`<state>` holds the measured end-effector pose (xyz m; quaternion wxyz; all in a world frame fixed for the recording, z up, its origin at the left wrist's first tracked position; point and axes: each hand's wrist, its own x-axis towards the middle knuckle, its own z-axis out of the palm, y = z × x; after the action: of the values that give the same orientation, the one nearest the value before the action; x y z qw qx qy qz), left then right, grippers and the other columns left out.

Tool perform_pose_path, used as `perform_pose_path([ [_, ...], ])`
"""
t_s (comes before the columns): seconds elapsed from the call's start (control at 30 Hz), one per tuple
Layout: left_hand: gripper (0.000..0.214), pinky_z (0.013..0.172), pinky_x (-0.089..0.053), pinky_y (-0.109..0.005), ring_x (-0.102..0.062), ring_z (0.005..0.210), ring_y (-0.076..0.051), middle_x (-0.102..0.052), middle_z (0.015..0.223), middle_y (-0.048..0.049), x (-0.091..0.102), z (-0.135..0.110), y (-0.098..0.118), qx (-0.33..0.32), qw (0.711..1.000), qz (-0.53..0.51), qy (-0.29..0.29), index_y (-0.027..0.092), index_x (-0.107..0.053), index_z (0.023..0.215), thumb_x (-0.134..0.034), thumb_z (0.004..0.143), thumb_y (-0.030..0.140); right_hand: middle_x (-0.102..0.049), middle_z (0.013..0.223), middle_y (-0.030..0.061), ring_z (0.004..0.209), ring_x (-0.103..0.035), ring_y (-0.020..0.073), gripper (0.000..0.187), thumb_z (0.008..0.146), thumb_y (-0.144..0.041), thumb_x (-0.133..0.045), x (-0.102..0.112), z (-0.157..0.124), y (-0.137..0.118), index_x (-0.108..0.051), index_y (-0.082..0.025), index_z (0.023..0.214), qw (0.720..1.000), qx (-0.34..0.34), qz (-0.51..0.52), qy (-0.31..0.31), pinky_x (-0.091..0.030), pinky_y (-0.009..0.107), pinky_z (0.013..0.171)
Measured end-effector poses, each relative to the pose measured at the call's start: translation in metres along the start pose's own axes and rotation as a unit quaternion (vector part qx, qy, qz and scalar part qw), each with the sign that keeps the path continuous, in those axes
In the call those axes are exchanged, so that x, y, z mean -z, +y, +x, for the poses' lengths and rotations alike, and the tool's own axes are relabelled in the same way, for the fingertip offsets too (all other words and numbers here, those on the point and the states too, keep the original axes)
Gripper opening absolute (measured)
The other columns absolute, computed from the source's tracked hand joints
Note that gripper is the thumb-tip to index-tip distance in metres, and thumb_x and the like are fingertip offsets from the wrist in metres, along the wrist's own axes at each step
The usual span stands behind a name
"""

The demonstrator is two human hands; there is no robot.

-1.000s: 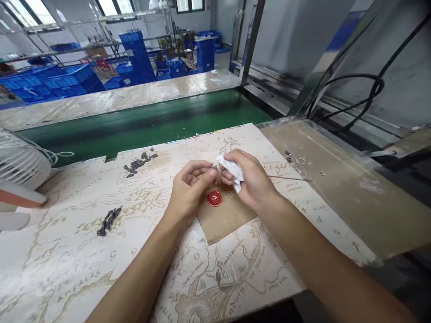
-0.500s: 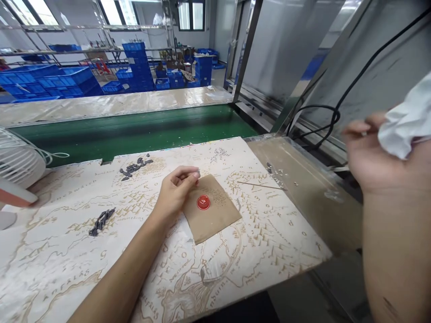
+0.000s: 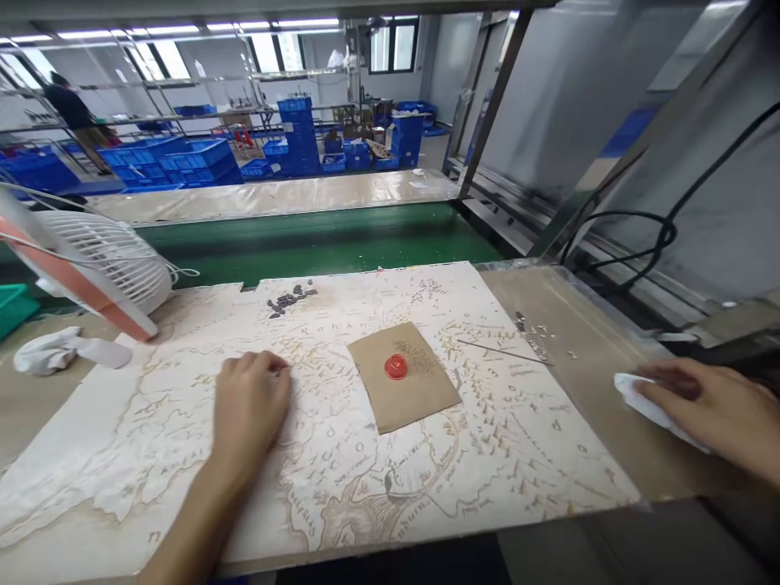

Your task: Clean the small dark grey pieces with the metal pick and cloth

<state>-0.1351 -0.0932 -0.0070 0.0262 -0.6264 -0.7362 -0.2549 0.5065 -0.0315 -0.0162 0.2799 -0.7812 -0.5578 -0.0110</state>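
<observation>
My left hand (image 3: 253, 398) rests curled on a parchment-style map sheet (image 3: 517, 439), its fingertips down. A dark pile of small pieces lay at that spot in earlier views and is hidden now. My right hand (image 3: 710, 402) presses a crumpled white cloth (image 3: 652, 412) onto the tan mat (image 3: 578, 301) at the far right. A red round cap (image 3: 396, 367) stands on a square of brown kraft paper (image 3: 414, 398), well away from both hands. Another cluster of dark pieces (image 3: 289, 299) lies near the sheet's far edge.
A white fan (image 3: 103, 268) with an orange edge and a white rag (image 3: 54, 349) sit at the left. A thin rod (image 3: 505, 352) and small metal bits (image 3: 530, 335) lie to the right. Behind runs a green conveyor belt (image 3: 305, 236), with blue crates (image 3: 298, 138) and a person (image 3: 70, 114) beyond.
The view has tilted up and widened. My hands have moved apart from the cap: the left went left onto the map, and the right went far right, bringing the cloth down onto the mat.
</observation>
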Motion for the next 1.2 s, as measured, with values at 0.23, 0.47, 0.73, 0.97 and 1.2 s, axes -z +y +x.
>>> perform_pose_path([
  [0.23, 0.039, 0.114, -0.047, -0.066, -0.064, 0.116, -0.048, -0.073, 0.108, -0.0212, 0.007, 0.004, -0.048, 0.049, 0.991, 0.123, 0.019, 0.021, -0.076, 0.11, -0.049, 0.106, 0.049, -0.087, 0.115, 0.0134, 0.098, -0.079, 0.0337, 0.024, 0.086, -0.04, -0.072, 0.018, -0.012, -0.169, -0.085, -0.029, 0.102, 0.98, 0.071, 0.177, -0.05, -0.061, 0.05, 0.093],
  [0.47, 0.035, 0.105, -0.05, -0.058, -0.062, 0.115, -0.044, -0.075, 0.112, -0.0182, -0.017, 0.039, 0.026, -0.031, 0.999, -0.022, -0.022, 0.021, -0.075, 0.118, -0.056, 0.104, 0.048, -0.089, 0.108, 0.0128, 0.096, -0.081, 0.0286, 0.024, 0.097, -0.018, -0.073, -0.069, 0.011, -0.274, -0.091, -0.018, 0.113, 0.963, 0.158, 0.137, -0.168, -0.061, 0.039, 0.091],
  [0.73, 0.024, 0.109, -0.05, -0.058, -0.058, 0.119, -0.043, -0.073, 0.117, -0.0186, -0.063, 0.083, 0.084, -0.058, 0.992, -0.098, -0.051, 0.021, -0.073, 0.117, -0.055, 0.102, 0.022, -0.09, 0.103, 0.0133, 0.099, -0.083, 0.0288, 0.023, 0.096, -0.01, -0.073, -0.113, 0.023, -0.284, -0.092, -0.017, 0.105, 0.964, 0.171, 0.09, -0.182, -0.058, 0.035, 0.09],
  [0.97, 0.039, 0.118, -0.043, -0.07, -0.05, 0.14, -0.053, -0.058, 0.143, -0.0307, -0.065, 0.121, 0.052, 0.083, 0.995, 0.005, 0.048, 0.01, -0.069, 0.138, -0.054, 0.104, 0.025, -0.085, 0.088, 0.0109, 0.081, -0.075, 0.0256, 0.019, 0.092, -0.007, -0.071, -0.118, 0.032, -0.282, -0.084, -0.018, 0.083, 0.953, 0.208, 0.096, -0.199, -0.05, 0.036, 0.077],
  [1.2, 0.031, 0.116, -0.044, -0.072, -0.051, 0.136, -0.053, -0.065, 0.136, -0.0266, -0.076, 0.135, 0.025, 0.056, 0.996, -0.022, 0.067, 0.019, -0.079, 0.125, -0.059, 0.105, 0.03, -0.077, 0.085, 0.008, 0.08, -0.066, 0.0235, 0.018, 0.08, -0.006, -0.073, -0.118, 0.026, -0.289, -0.069, -0.021, 0.071, 0.938, 0.261, 0.126, -0.191, -0.048, 0.037, 0.075],
])
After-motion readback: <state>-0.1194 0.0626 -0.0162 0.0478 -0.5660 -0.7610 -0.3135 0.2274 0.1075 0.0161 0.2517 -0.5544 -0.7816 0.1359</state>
